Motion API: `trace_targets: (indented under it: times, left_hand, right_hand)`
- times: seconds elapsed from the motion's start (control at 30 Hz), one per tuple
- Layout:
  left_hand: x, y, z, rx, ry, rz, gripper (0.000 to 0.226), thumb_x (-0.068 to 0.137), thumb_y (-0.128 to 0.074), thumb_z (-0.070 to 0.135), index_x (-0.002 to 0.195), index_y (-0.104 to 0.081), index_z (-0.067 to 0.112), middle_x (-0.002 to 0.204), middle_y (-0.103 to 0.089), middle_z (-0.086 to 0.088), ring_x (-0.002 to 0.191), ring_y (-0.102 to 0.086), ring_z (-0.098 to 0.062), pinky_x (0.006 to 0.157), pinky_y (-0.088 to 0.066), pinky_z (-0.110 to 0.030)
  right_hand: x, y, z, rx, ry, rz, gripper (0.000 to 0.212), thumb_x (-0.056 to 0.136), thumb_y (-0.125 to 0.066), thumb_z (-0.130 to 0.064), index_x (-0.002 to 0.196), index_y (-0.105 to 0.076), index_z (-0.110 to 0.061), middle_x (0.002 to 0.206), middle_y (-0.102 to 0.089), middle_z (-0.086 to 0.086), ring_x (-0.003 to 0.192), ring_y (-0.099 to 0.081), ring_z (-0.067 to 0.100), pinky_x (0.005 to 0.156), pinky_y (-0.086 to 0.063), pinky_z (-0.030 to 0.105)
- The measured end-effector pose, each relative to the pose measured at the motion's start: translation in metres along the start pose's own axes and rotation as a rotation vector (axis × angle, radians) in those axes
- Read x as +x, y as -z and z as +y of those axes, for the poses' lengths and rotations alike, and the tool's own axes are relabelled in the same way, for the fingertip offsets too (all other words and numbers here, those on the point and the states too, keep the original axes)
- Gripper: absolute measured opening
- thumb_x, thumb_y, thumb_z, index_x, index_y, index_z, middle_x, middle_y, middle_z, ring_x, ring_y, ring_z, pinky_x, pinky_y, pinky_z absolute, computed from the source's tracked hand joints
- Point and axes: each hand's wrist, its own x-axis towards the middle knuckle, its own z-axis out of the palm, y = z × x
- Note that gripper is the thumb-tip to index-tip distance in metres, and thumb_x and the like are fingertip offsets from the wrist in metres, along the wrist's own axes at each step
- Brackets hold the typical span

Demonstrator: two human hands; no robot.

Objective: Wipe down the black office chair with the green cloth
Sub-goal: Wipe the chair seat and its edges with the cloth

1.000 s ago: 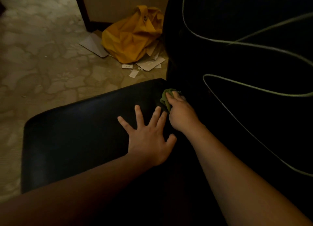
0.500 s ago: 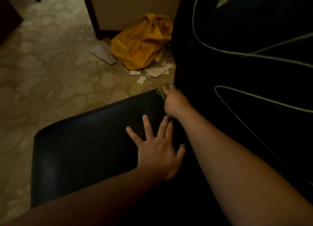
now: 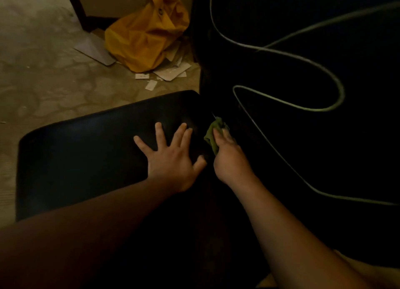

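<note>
The black office chair's seat (image 3: 82,159) fills the lower left, and its dark backrest (image 3: 303,137) with pale piping rises on the right. My left hand (image 3: 171,156) lies flat on the seat, fingers spread, holding nothing. My right hand (image 3: 229,156) grips the crumpled green cloth (image 3: 213,135) and presses it into the crease where the seat meets the backrest, just right of my left hand. Most of the cloth is hidden under my fingers.
A yellow bag (image 3: 147,33) slumps on the patterned floor beyond the seat, next to a dark post (image 3: 75,7). Flat cardboard pieces (image 3: 95,50) and scattered paper scraps (image 3: 171,72) lie around it. Bare floor stretches left of the chair.
My right hand with the cloth has slid back along the crease from the seat's far corner toward me. The left hand stays flat on the seat.
</note>
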Motion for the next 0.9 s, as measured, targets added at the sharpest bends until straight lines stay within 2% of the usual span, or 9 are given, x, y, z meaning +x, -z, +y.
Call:
trace_targets:
  times: [0.27, 0.37, 0.53, 0.73, 0.83, 0.9]
  left_hand:
    - [-0.005, 0.004, -0.001, -0.009, -0.013, -0.038, 0.089, 0.086, -0.017, 0.082, 0.160, 0.004, 0.037, 0.169, 0.015, 0.016, 0.152, 0.025, -0.039, 0.101, 0.011, -0.087]
    - [-0.009, 0.007, -0.004, -0.022, -0.038, -0.065, 0.085, 0.088, -0.017, 0.081, 0.159, 0.007, 0.040, 0.169, 0.016, 0.017, 0.151, 0.026, -0.039, 0.102, 0.013, -0.084]
    - [-0.037, 0.005, -0.018, -0.025, -0.061, -0.040, 0.077, 0.093, -0.015, 0.077, 0.159, 0.006, 0.044, 0.170, 0.012, 0.014, 0.153, 0.023, -0.032, 0.114, 0.014, -0.073]
    - [-0.085, -0.002, -0.035, -0.006, -0.028, -0.043, 0.074, 0.094, -0.015, 0.074, 0.159, 0.005, 0.044, 0.170, 0.011, 0.011, 0.154, 0.021, -0.027, 0.118, 0.013, -0.067]
    - [-0.108, -0.004, -0.044, -0.013, -0.022, -0.044, 0.074, 0.096, -0.017, 0.073, 0.160, 0.003, 0.043, 0.171, 0.008, 0.010, 0.155, 0.018, -0.026, 0.120, 0.012, -0.064]
    - [-0.122, -0.003, -0.050, -0.033, -0.032, -0.051, 0.073, 0.097, -0.018, 0.071, 0.160, 0.002, 0.041, 0.171, 0.008, 0.008, 0.155, 0.018, -0.025, 0.122, 0.011, -0.061]
  right_hand:
    - [-0.090, -0.017, 0.061, -0.020, -0.111, -0.098, 0.088, 0.095, -0.051, -0.013, 0.156, 0.010, -0.029, 0.166, 0.009, 0.002, 0.153, -0.004, 0.026, 0.122, -0.016, 0.050]
    - [-0.115, -0.021, 0.071, -0.031, -0.107, -0.119, 0.090, 0.094, -0.051, -0.008, 0.156, 0.012, -0.027, 0.166, 0.012, 0.004, 0.152, -0.005, 0.029, 0.122, -0.018, 0.051]
    - [-0.140, -0.020, 0.076, -0.017, -0.130, -0.139, 0.089, 0.095, -0.048, -0.005, 0.156, 0.013, -0.026, 0.166, 0.012, 0.004, 0.152, -0.006, 0.029, 0.122, -0.019, 0.049]
    - [-0.168, -0.025, 0.078, -0.116, -0.145, -0.099, 0.092, 0.093, -0.051, -0.007, 0.157, 0.013, -0.022, 0.166, 0.009, 0.009, 0.151, -0.013, 0.031, 0.118, -0.029, 0.047]
    - [-0.189, -0.030, 0.081, -0.149, -0.137, -0.064, 0.090, 0.093, -0.052, -0.008, 0.157, 0.012, -0.018, 0.166, 0.008, 0.012, 0.151, -0.014, 0.032, 0.120, -0.025, 0.040]
    - [-0.201, -0.037, 0.083, -0.131, -0.153, 0.005, 0.089, 0.093, -0.052, -0.007, 0.158, 0.009, -0.019, 0.166, 0.005, 0.011, 0.150, -0.014, 0.033, 0.121, -0.023, 0.041]
